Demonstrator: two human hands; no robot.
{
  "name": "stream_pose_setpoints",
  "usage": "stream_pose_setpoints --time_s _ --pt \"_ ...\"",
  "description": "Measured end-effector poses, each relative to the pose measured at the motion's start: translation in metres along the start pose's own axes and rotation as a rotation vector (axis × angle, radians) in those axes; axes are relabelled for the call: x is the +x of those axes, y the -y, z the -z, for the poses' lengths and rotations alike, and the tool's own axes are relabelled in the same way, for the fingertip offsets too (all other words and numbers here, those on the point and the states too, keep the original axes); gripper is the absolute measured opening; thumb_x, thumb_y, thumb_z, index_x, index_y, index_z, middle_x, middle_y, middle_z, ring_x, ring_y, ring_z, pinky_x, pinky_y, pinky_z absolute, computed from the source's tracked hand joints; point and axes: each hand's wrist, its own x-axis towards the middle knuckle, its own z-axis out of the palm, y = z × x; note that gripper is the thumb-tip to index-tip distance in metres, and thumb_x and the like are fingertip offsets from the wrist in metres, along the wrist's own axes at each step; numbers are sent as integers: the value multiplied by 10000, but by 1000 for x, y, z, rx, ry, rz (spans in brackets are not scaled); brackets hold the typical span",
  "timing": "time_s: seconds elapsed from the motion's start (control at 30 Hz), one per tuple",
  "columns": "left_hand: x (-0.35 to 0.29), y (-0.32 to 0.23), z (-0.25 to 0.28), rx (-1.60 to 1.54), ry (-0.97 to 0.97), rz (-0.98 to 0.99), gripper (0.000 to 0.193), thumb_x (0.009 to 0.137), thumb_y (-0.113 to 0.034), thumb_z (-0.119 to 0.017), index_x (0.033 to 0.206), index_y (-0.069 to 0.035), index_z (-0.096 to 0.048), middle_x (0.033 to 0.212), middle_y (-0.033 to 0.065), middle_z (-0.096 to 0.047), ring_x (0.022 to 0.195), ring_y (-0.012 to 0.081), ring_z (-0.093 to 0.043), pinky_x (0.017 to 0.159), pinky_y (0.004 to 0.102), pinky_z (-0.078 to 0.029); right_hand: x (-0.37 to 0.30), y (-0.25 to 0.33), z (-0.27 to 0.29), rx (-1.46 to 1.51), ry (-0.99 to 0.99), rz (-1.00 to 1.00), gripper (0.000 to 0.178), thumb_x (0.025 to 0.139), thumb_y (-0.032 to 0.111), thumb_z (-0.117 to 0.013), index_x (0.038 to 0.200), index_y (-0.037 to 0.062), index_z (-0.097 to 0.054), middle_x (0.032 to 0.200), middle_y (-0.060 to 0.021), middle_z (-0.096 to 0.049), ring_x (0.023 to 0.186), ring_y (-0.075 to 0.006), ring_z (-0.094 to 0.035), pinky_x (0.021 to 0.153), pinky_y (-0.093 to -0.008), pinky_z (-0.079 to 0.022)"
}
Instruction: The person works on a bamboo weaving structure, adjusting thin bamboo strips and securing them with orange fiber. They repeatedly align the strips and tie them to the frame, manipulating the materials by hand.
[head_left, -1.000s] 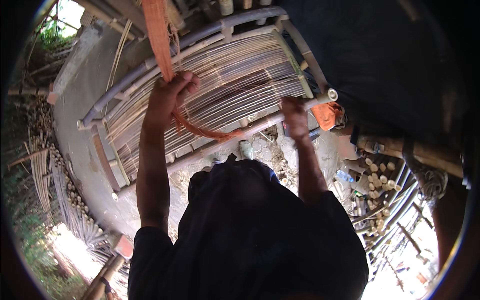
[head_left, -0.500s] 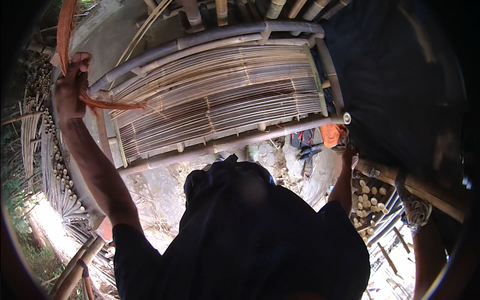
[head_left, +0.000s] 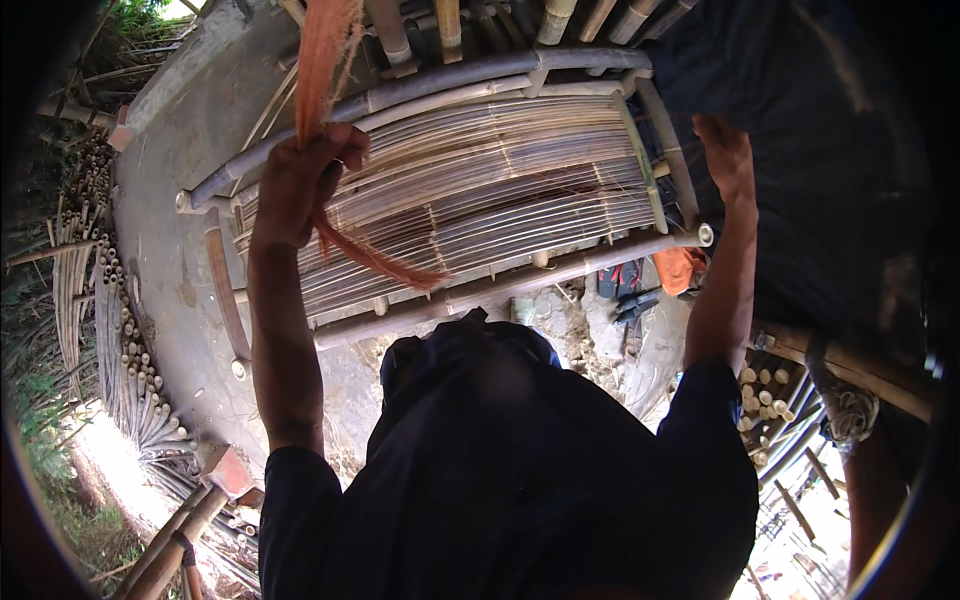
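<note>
In the head view, the person's left hand is closed around an orange fibre strip, which runs up past the top edge of the view on one side of the fist and hangs below it on the other, its loose tail curving right to a frayed tip in front of the slats. The right hand is raised well apart from the left one, its fingers curled inward; whether it pinches anything thin cannot be told. It shows just beyond the right end of a bamboo frame, against a large dark sheet. The frame lies across the middle of the view, slightly tilted, with its long rails running left to right and the thin slats packed between them. Under its near right corner is a piece of orange cloth, with some black and red items beside it, too small to make out. Thick bamboo poles stand along the top edge. Left of the grey floor lies a long pile of bamboo sticks, with a reddish brick near its lower end. At lower right are pale cut bamboo ends and a bundle of cord.
</note>
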Motion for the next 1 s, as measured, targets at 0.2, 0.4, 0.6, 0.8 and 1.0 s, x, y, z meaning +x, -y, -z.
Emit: stream_pose_setpoints --time_s 0.2,0.4,0.6,0.8,1.0 --pt "-6 9 -39 -49 80 -4 271 932 -298 -624 906 -40 -703 692 10 -642 462 8 -374 431 179 -254 38 54 -33 22 419 -214 201 905 226 -610 1005 79 -704 960 -144 -682 946 -289 -663 853 -369 -525" --pt "-17 18 -82 -47 22 38 296 937 -314 -623 930 -29 -705 689 -3 -609 472 11 -381 429 188 -260 25 191 -55 608 503 -229 271 936 305 -628 1075 79 -682 1127 -88 -681 986 -211 -659 859 -329 -527" --pt "-15 30 -131 -141 14 -20 286 939 -296 -633 900 -20 -696 679 -20 -559 505 25 -398 451 202 -286 -55 260 -73 1367 502 -287 190 925 202 -665 980 22 -693 899 -68 -707 760 -117 -642 661 -244 -504" --pt "-13 37 -161 -191 -67 50 265 938 -286 -642 847 -41 -684 621 -55 -492 503 19 -391 448 188 -266 -97 219 -55 2032 495 -592 139 943 170 -629 956 36 -596 717 -43 -621 566 -99 -520 502 -268 -409" --pt "4 52 -191 -86 -128 29 245 939 -278 -635 819 -65 -656 611 -69 -451 487 13 -361 441 187 -241 -155 156 -42 1375 285 -416 177 943 181 -567 856 28 -578 642 -42 -490 531 -145 -444 487 -328 -351"
